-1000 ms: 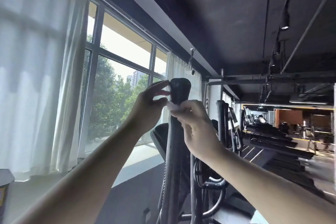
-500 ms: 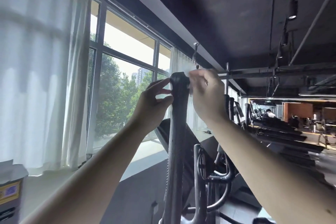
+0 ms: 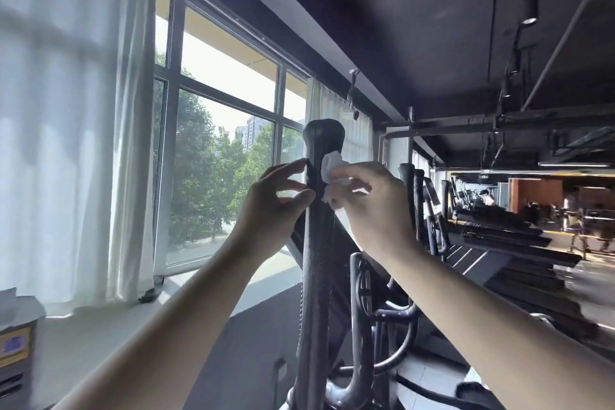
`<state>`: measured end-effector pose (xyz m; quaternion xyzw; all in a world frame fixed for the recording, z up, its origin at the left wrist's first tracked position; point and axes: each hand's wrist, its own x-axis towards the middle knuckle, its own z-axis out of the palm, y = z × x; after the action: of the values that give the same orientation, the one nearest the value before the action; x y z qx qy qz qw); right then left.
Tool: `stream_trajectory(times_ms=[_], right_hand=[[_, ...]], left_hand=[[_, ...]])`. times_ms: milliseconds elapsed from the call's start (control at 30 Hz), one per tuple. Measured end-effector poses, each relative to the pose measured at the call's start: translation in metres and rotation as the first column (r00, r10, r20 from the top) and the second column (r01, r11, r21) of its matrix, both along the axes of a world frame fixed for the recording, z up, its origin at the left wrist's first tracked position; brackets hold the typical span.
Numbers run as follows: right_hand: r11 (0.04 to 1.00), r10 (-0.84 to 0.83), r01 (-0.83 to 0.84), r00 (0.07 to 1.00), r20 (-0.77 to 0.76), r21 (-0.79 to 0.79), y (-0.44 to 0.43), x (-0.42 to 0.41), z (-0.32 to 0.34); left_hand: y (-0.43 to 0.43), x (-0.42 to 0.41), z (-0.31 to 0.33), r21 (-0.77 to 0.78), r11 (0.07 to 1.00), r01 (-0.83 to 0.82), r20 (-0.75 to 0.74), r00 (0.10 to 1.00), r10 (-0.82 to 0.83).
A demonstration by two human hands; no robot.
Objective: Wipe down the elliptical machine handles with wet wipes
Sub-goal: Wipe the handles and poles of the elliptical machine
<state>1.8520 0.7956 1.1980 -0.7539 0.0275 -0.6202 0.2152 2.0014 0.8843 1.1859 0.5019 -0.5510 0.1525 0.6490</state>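
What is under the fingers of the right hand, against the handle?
A crumpled white wet wipe, pressed on the black handle below its top knob. The handle surface beneath the wipe is covered.

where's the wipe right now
In the head view, centre frame, the wipe is bunched in the right hand, pressed on the right side of the handle just below its rounded top; the left hand touches the handle's opposite side.
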Motion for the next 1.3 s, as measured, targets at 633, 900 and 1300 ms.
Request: stream_trajectory(times_ms=[633, 900, 1300], right_hand=[[0.972, 0.149, -0.162, 0.985, 0.087, 0.17, 0.0, 0.015, -0.023], [0.988, 0.057, -0.091, 0.968, 0.244, 0.128, -0.014, 0.033, 0.045], [0.982, 0.086, -0.103, 0.99, 0.111, 0.161, -0.018, 0.021, -0.051]], left_hand=[[0.002, 0.003, -0.002, 0.003, 0.997, 0.072, -0.002, 0.997, -0.072], [0.007, 0.006, 0.001, 0.017, 0.996, 0.082, 0.0, 0.997, -0.082], [0.01, 0.001, -0.02, 0.017, 0.997, 0.073, -0.007, 0.997, -0.073]])
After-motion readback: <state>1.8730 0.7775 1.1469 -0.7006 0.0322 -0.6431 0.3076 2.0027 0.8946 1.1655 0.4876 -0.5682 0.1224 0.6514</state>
